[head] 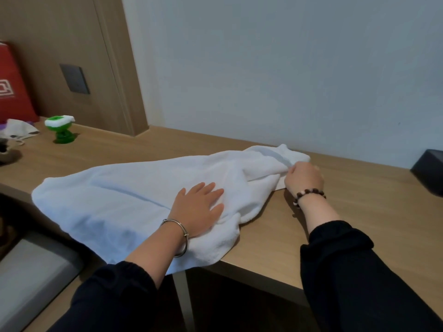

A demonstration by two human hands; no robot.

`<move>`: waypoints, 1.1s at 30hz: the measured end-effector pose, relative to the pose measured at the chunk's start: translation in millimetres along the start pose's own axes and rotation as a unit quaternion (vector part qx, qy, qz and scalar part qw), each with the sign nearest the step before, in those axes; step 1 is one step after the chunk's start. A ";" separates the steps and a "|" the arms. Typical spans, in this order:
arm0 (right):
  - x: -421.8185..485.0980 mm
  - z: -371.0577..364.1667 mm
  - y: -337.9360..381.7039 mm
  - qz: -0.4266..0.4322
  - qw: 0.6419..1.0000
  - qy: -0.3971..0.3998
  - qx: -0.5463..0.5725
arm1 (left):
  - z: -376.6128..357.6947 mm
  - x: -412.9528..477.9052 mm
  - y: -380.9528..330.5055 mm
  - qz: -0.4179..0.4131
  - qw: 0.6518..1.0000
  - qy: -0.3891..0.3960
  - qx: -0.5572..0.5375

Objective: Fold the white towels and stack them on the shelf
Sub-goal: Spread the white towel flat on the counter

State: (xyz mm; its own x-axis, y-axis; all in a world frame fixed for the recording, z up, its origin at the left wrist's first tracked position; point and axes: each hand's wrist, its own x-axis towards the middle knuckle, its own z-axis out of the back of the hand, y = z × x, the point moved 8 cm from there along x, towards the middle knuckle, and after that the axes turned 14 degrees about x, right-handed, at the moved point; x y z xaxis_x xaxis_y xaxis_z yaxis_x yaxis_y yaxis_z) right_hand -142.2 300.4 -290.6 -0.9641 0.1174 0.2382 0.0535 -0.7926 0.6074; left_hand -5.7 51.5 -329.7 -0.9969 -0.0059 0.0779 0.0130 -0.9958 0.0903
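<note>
On the wooden desk [359, 204] lies one white towel [115, 197]. Left hand [199, 207] presses flat, fingers straight; right hand [304, 178] pinches its far fold.

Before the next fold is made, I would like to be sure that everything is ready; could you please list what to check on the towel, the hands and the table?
1. Left hand lies flat on the white towel, pinning it: ok.
2. Right hand grips the towel's right end: ok.
3. Towel lies smooth: not ok, it is bunched and creased near the right hand.
4. Towel wholly on the table: not ok, its near edge hangs over the front edge.
5. Green object and black object stand apart from the towel: ok.
6. Shelf ready for stacking: cannot tell, none in view.
</note>
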 end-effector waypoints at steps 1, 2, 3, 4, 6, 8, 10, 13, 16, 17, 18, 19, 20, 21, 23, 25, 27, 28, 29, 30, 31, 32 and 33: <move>-1.4 -7.5 1.9 0.022 0.998 0.043 -0.041 | 0.3 0.4 0.5 0.004 1.000 0.000 -0.002; -4.0 -14.2 6.4 0.053 0.994 0.080 -0.059 | 0.9 0.9 0.9 0.007 1.000 0.000 -0.003; -6.9 -18.1 11.2 0.083 0.989 0.103 -0.063 | 1.4 1.2 1.2 0.010 1.000 0.001 -0.003; -9.4 -19.0 14.6 0.100 0.986 0.116 -0.060 | 1.8 1.2 1.5 0.012 1.000 0.003 -0.003; -10.3 -17.9 16.5 0.100 0.984 0.130 -0.066 | 2.1 0.4 1.9 0.016 1.000 0.006 -0.005; -9.6 -17.8 15.9 0.086 0.981 0.147 -0.092 | 2.7 0.7 3.1 0.025 1.000 0.006 -0.010; -11.5 -15.9 17.6 0.085 0.981 0.149 -0.095 | 3.5 3.2 5.8 0.039 0.999 0.006 -0.008; -17.4 -9.2 20.3 0.085 0.985 0.125 -0.084 | 1.8 8.5 9.3 0.051 0.999 0.016 0.006; -15.7 11.6 2.8 0.015 0.992 0.050 -0.117 | -1.5 14.1 17.0 0.059 0.998 0.025 0.009; -14.8 23.2 -7.4 -0.027 0.992 0.017 -0.123 | -1.9 16.5 21.8 0.068 0.997 0.027 0.007; -14.0 35.6 -16.8 -0.060 0.990 -0.016 -0.130 | -2.1 19.0 27.1 0.080 0.996 0.029 0.006; -13.3 47.7 -23.8 -0.078 0.986 -0.047 -0.143 | -2.1 21.2 32.8 0.097 0.995 0.031 0.005; -13.2 58.4 -28.1 -0.085 0.981 -0.073 -0.160 | -2.0 23.4 38.1 0.115 0.993 0.033 0.003; -13.4 66.1 -29.8 -0.083 0.976 -0.091 -0.178 | -2.0 24.7 42.6 0.132 0.991 0.034 0.002; -15.1 67.0 -27.4 -0.055 0.976 -0.088 -0.189 | -1.6 26.6 47.2 0.148 0.988 0.033 0.004; -18.9 49.4 -16.0 0.011 0.991 -0.032 -0.131 | -0.5 27.4 44.6 0.130 0.991 0.031 0.010; -28.9 23.1 1.9 0.077 0.993 0.064 -0.060 | 1.9 27.5 37.7 0.089 0.996 0.026 0.012; -34.5 12.5 11.3 0.097 0.988 0.107 -0.055 | 3.0 27.1 34.4 0.071 0.997 0.024 0.010; -38.5 6.9 18.4 0.105 0.984 0.129 -0.068 | 3.8 26.3 32.5 0.059 0.998 0.021 0.007; -40.3 6.4 22.9 0.106 0.982 0.131 -0.088 | 4.6 25.4 31.9 0.053 0.998 0.018 0.000; -41.3 9.0 24.4 0.098 0.981 0.126 -0.109 | 5.5 24.5 32.4 0.053 0.998 0.011 -0.013; -43.1 11.8 23.2 0.089 0.978 0.125 -0.139 | 6.8 23.7 33.3 0.058 0.998 -0.001 -0.029; -46.4 13.9 20.4 0.080 0.972 0.136 -0.174 | 8.0 22.8 34.7 0.068 0.997 -0.013 -0.043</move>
State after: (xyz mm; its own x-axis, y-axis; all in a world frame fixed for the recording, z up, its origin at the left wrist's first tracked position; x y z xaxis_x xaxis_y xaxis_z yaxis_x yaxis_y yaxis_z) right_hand -92.8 287.0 -278.8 -0.9862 -0.1500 0.0702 0.1636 -0.9474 0.2751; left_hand -27.4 17.5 -316.9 -0.9841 -0.1394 0.1096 0.1395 -0.9902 -0.0072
